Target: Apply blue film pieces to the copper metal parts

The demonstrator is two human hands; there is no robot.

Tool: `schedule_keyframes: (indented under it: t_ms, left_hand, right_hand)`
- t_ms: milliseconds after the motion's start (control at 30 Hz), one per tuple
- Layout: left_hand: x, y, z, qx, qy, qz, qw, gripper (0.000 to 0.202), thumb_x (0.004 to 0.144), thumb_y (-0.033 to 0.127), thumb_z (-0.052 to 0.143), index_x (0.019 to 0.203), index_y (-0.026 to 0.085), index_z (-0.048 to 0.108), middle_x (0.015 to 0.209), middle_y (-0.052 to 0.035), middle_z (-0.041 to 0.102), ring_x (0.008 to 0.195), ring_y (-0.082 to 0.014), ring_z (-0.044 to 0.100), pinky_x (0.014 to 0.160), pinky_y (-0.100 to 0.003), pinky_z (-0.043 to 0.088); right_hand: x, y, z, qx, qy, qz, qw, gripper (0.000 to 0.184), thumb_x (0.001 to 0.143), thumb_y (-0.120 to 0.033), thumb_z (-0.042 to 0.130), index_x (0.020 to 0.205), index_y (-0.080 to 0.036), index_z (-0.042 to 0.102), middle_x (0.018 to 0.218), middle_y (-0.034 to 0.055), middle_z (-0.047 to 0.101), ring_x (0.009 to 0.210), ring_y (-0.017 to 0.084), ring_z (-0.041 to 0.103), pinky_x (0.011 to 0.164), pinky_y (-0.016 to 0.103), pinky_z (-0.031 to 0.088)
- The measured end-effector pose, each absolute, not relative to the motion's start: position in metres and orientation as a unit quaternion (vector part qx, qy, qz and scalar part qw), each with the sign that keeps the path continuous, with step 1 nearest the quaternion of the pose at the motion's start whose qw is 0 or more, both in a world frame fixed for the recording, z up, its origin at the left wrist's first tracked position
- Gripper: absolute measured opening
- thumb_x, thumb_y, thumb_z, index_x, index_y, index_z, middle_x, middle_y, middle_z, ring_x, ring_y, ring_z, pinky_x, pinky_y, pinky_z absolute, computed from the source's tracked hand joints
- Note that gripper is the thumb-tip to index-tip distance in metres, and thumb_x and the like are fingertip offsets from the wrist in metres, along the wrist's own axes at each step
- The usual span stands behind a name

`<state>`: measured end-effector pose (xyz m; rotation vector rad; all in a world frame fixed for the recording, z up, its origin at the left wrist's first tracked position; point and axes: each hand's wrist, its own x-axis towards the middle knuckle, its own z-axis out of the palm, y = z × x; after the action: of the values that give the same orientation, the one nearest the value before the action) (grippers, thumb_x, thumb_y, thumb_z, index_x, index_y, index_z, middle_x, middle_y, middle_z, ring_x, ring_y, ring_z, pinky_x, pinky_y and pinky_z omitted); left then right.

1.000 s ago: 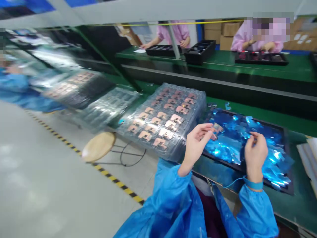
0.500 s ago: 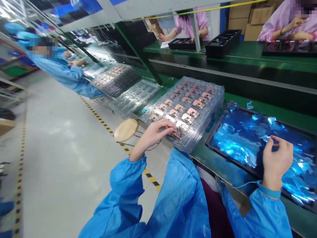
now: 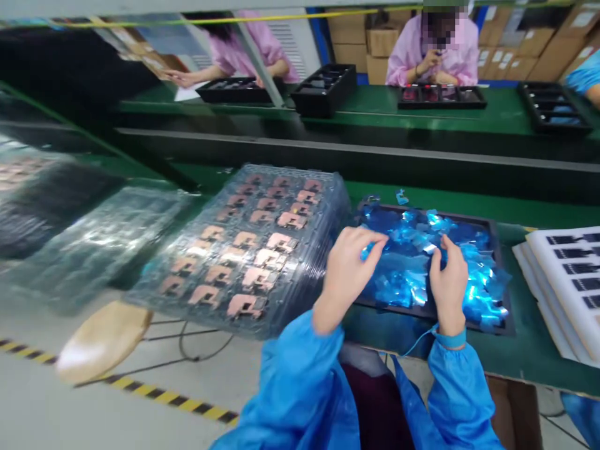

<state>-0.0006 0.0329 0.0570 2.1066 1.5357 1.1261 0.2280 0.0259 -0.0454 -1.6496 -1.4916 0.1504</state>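
Blue glossy plastic film pieces (image 3: 398,290) are heaped inside the black rectangular shallow tray (image 3: 494,240), which serves as the reference for all positions; several pieces overhang the tray's right rim; one small blue film scrap (image 3: 402,197) lies just beyond its far rim, on the green flat-topped desk (image 3: 529,357).

Left hand (image 3: 349,265): positioned over the left portion of the tray, palm down; thumb and index fingers narrow, tips nearly together; whether a piece is held between them cannot be told. Right hand (image 3: 450,278): positioned over the tray, right of its middle; thumb and index fingers narrow, tips close to a bright silvery film piece (image 3: 430,248); contact or grip cannot be confirmed; a blue wrist band (image 3: 451,339) with a thin cord encircles the right wrist.

Left of the tray: a stack of clear moulded plastic trays (image 3: 307,275), the topmost carrying rows of small copper-coloured flat parts (image 3: 246,305); right of the tray: stacked white sheets (image 3: 569,306) bearing black rectangular shapes.
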Motion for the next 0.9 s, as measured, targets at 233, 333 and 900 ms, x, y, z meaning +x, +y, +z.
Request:
schedule_keyframes:
  t_ms: [233, 333, 900]
  left_hand:
    - [0.101, 0.246, 0.015, 0.696, 0.667, 0.157, 0.215, 0.029, 0.098, 0.019, 0.073, 0.126, 0.009, 0.073, 0.148, -0.0261, 0.059, 0.147, -0.0430, 0.043, 0.119, -0.050, 0.041]
    - [0.102, 0.281, 0.007, 0.678, 0.679, 0.128, 0.250, 0.048, 0.071, 0.017, 0.097, 0.112, 0.010, 0.073, 0.144, -0.0280, 0.058, 0.143, -0.0486, 0.046, 0.114, -0.052, 0.045]
    - [0.053, 0.130, 0.039, 0.589, 0.410, 0.505, 0.479, 0.034, 0.084, 0.036, 0.087, 0.111, 0.017, 0.079, 0.105, -0.0078, 0.081, 0.098, -0.0252, 0.077, 0.090, -0.035, 0.062]
  right_hand:
    - [0.226, 0.018, -0.039, -0.638, -0.612, 0.045, 0.466, 0.037, 0.114, -0.031, 0.046, 0.141, -0.019, 0.067, 0.147, 0.0186, 0.066, 0.140, 0.031, 0.061, 0.116, 0.055, 0.054]
    - [0.226, 0.016, -0.037, -0.639, -0.611, 0.042, 0.465, 0.035, 0.114, -0.031, 0.047, 0.140, -0.020, 0.068, 0.145, 0.0179, 0.067, 0.141, 0.031, 0.061, 0.116, 0.053, 0.054]
    - [0.218, 0.024, 0.003, -0.563, -0.569, 0.129, 0.586, 0.031, 0.109, -0.032, 0.058, 0.136, -0.022, 0.069, 0.131, 0.0136, 0.075, 0.116, 0.026, 0.073, 0.099, 0.045, 0.063]
